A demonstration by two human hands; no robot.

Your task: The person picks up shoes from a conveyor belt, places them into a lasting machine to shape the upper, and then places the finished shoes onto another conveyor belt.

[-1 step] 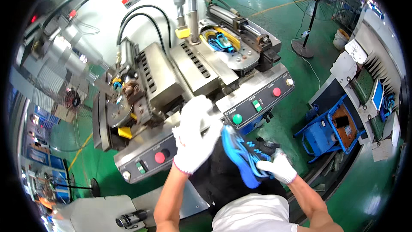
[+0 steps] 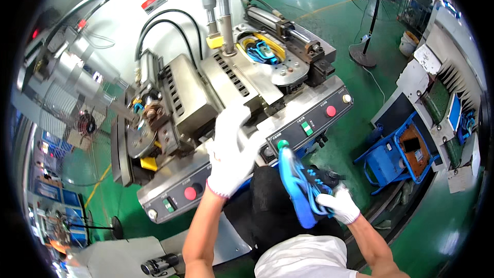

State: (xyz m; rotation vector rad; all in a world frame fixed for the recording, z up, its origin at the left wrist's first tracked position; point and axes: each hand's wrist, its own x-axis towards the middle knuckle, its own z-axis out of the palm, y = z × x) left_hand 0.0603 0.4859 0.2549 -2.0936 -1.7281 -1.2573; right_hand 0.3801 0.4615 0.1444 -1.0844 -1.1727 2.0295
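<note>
My right hand (image 2: 339, 205), in a white glove, grips a blue and black sports shoe (image 2: 298, 190) at one end. The shoe hangs over my lap, its blue sole turned to the left and its other end just at the green push button (image 2: 282, 144) in this view. My left hand (image 2: 232, 159), also gloved in white, is raised in front of the machine's control panels, fingers stretched out and slightly blurred. Nothing shows in it. On the metal machine's right station, a blue and black shoe (image 2: 262, 51) sits inside a yellow-lined mould (image 2: 280, 47).
Red push buttons (image 2: 190, 193) sit on the front panels. Vertical cylinders (image 2: 224, 10) stand over the machine. At the right are a blue stool (image 2: 383, 167) and a rack (image 2: 440, 118) holding blue shoe parts. A fan (image 2: 365, 54) stands behind; a black cylindrical object (image 2: 158, 265) lies lower left.
The shoe in my right hand has moved a little to the right and tilted, its upper end now overlapping the green button. My left hand has shifted only slightly.
</note>
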